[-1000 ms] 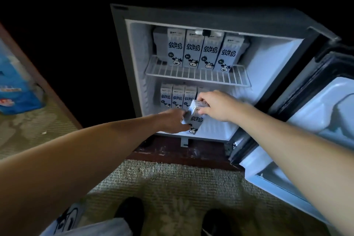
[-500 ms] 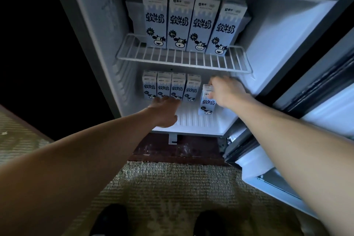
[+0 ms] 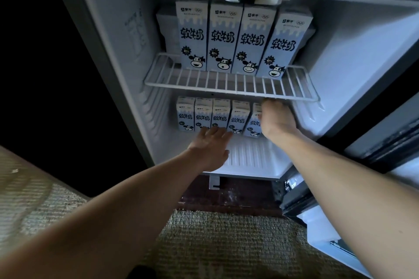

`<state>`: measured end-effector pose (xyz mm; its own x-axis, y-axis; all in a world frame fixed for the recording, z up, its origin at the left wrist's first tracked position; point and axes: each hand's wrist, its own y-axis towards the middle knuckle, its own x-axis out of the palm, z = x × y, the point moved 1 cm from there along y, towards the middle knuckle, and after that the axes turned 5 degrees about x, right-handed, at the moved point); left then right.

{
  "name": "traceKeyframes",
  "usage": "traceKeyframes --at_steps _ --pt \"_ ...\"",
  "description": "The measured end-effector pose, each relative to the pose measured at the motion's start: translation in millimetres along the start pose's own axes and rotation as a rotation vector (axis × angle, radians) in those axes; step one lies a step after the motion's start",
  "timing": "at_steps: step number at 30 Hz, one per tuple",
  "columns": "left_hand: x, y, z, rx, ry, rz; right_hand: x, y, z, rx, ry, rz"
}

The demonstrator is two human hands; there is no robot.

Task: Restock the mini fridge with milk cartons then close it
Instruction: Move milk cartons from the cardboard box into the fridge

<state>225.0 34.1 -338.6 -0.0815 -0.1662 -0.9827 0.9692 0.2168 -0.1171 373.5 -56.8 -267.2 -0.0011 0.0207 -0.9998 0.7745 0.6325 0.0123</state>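
Milk cartons (image 3: 223,38), pale blue, cow-printed

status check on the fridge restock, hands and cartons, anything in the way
Left hand open, fingertips against bottom-row cartons. Right hand grips fifth carton, tilted, at row's right end. Door open, nothing blocking.

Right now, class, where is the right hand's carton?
Head view: the small blue-and-white milk carton ends the lower row's right side, beneath the white wire shelf.

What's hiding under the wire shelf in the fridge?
Five small milk cartons stand in a row. The right hand grips the fifth carton, covering half; the left hand hides some bottoms.
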Motion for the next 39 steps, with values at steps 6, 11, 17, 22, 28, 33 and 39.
traceKeyframes --at_steps 6,11,17,22,28,33,39 --pt "3 -5 -4 0.006 0.029 -0.047 7 9 -3 0.013 0.009 -0.007" --pt "2 -6 -4 0.025 0.011 -0.045 11 11 -6 0.003 -0.017 0.009" --pt "4 -4 -4 0.034 0.015 -0.026 14 13 -5 -0.011 -0.037 0.043" --pt "6 -4 -7 0.027 0.041 -0.067 12 9 -8 -0.021 -0.070 0.009" --pt "-11 -14 2 0.014 0.028 -0.123 4 -9 -1 -0.076 -0.055 -0.032" --pt "-47 -35 10 0.054 0.115 -0.163 -22 -41 0 -0.181 -0.128 -0.087" --pt "-104 -75 33 0.100 0.179 -0.142 -74 -102 -2 -0.255 -0.160 -0.139"
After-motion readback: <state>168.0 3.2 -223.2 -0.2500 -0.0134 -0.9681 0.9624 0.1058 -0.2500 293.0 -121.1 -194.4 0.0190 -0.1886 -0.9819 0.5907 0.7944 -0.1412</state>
